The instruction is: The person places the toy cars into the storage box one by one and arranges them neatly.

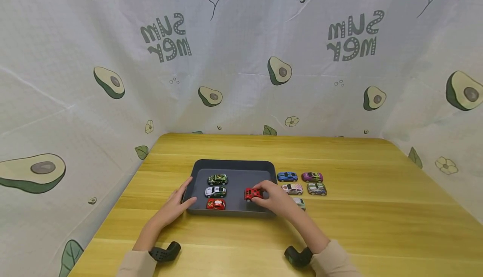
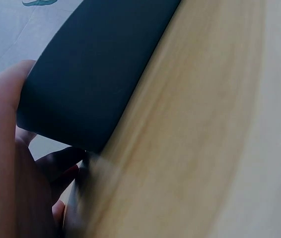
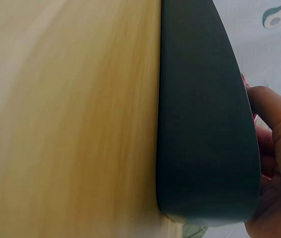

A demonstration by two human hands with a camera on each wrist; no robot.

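A pale cloth point(image 1: 241, 29) hangs behind the yellow wooden table point(image 1: 377, 176) and along both its sides. It has green avocados point(image 1: 276, 71), leaves point(image 1: 269, 130) and flowers point(image 1: 292, 121) on it, and the word "summer" point(image 1: 351, 48) twice (it reads backward!). Thin creases point(image 1: 37, 88) run across it.

I'm remote, looking at what I'd tag a makeshift recording corner: wood-grain table point(image 1: 377, 210), pale hanging sheet point(image 1: 234, 50) closing off the back and both sides, printed with avocados point(image 1: 279, 71), leaves point(image 1: 71, 257) and back-to-front "summer" lettering point(image 1: 351, 47), plus black wrist devices point(image 1: 166, 253); home, office or lab, I can't tell
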